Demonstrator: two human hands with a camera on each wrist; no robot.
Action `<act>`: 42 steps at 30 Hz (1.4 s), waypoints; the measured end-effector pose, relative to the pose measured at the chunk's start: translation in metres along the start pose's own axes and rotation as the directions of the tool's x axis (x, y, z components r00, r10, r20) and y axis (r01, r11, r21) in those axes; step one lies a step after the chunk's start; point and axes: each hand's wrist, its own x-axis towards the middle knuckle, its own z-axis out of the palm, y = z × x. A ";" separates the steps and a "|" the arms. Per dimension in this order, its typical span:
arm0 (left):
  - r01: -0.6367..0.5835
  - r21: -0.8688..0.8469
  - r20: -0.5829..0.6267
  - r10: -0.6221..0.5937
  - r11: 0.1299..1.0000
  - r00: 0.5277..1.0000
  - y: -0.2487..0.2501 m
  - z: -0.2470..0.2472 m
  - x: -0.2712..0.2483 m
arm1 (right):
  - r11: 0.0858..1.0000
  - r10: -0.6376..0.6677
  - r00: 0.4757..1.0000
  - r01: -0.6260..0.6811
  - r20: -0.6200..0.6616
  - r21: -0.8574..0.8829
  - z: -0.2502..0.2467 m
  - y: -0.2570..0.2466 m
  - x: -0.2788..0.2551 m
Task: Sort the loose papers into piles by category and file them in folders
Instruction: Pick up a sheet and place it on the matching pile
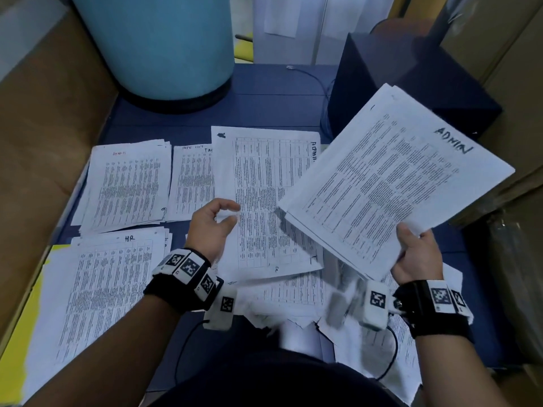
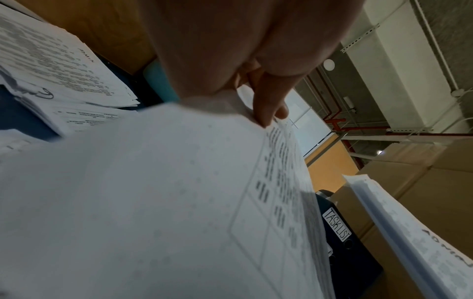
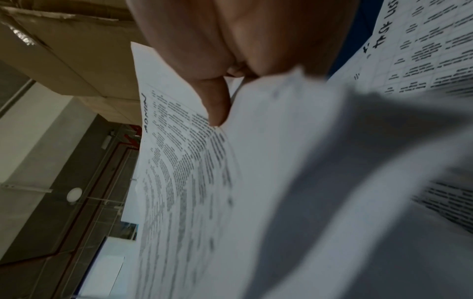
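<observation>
Fingers (image 1: 227,214) pinch one sheet (image 1: 264,201); right fingers, largely hidden, grip ADMIN stack (image 1: 390,183).

We cannot read the fine print on any sheet. The big light-blue cylinder (image 1: 164,45) at the far left corner of the dark blue table (image 1: 264,107) is cut off by the top edge. The yellow folder (image 1: 17,333) at the near left edge lies mostly under the white paper pile headed HR (image 1: 100,292). The white sheet (image 2: 153,202) that the left hand (image 2: 230,46) pinches is blurred up close. The right hand (image 3: 230,36) hides its fingers behind the white stack marked ADMIN (image 3: 184,172).
</observation>
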 end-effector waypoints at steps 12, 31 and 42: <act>0.075 -0.049 0.148 -0.067 0.996 0.987 0.017 0.017 -0.006 | 0.981 0.082 0.949 -0.024 0.303 -0.192 0.029 0.029 -0.022; -0.218 0.012 0.102 0.215 0.976 0.971 0.033 0.006 -0.022 | 0.988 -0.030 0.903 0.091 0.428 -0.122 0.056 0.004 -0.030; 0.051 0.207 -0.055 -0.040 0.977 0.998 -0.040 0.018 -0.024 | 0.768 0.063 0.888 0.248 0.455 -0.591 0.056 0.072 -0.037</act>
